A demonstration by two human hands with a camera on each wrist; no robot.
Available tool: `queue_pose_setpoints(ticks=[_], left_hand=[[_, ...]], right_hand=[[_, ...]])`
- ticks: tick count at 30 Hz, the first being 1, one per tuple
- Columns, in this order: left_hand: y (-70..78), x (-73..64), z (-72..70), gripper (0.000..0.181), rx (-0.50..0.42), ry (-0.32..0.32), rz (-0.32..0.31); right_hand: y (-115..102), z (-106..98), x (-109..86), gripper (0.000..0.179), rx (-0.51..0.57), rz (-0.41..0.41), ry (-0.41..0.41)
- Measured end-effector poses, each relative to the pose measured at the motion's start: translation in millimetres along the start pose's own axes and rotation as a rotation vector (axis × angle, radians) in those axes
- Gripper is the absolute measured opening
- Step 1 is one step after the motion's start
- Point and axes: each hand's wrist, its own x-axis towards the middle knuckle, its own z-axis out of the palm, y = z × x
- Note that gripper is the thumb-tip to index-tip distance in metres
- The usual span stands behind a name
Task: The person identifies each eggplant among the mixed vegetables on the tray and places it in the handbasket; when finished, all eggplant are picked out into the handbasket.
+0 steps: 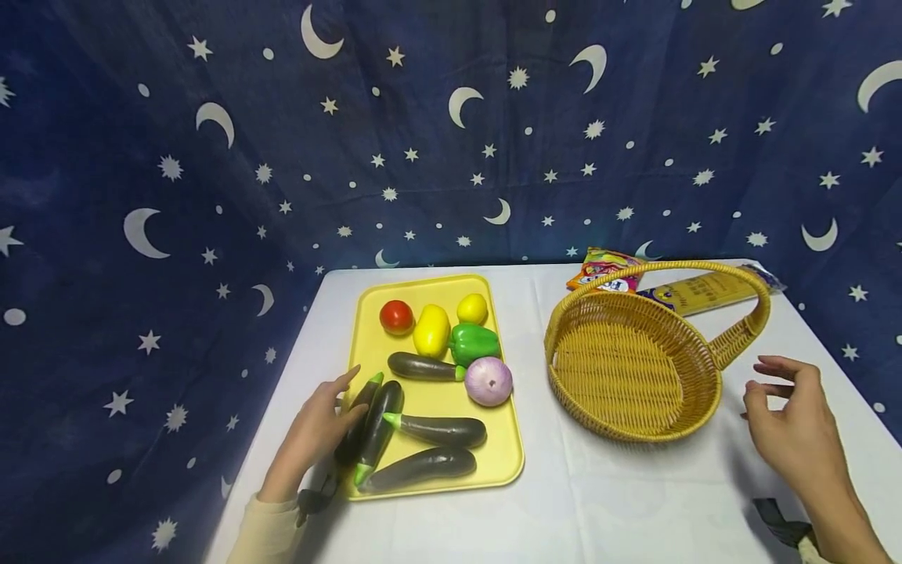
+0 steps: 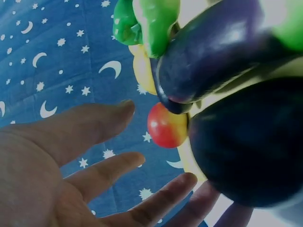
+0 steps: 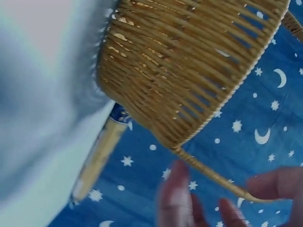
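My left hand (image 1: 320, 423), fingers spread, is over the left edge of the yellow tray (image 1: 430, 395), right beside a dark eggplant (image 1: 361, 419) with a green stem. In the left wrist view its fingertips come close to a large eggplant (image 2: 251, 142), with nothing gripped. Several more eggplants lie on the tray, one (image 1: 438, 431) pointing its stem left. Off the basket's right side hangs my right hand (image 1: 796, 415), fingers loosely bent and holding nothing. The wicker basket (image 1: 620, 376) has its arched handle (image 1: 676, 266) up and no items inside.
Also on the tray are a tomato (image 1: 397, 317), a yellow mango-like fruit (image 1: 431, 331), a lemon (image 1: 472, 309), a green bell pepper (image 1: 474, 343) and a purple onion (image 1: 488, 381). Behind the basket lie a colourful snack bag (image 1: 602, 270) and a long yellow package (image 1: 712, 292).
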Motion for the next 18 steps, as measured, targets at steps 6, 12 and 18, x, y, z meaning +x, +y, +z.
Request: queue_pose_setpoints(ticks=[6, 12, 18], left_hand=[[-3.8, -12.0, 5.5, 0.07, 0.015, -0.021, -0.017], [-1.6, -22.7, 12.1, 0.073, 0.025, -0.023, -0.022], [-2.8, -27.3, 20.3, 0.074, 0.057, 0.027, 0.018]], right_hand=[[16, 9, 12.8, 0.066, 0.089, 0.068, -0.241], [22, 15, 22.5, 0.076, 0.113, 0.091, -0.379], [24, 22, 28.0, 0.075, 0.134, 0.09, -0.456]])
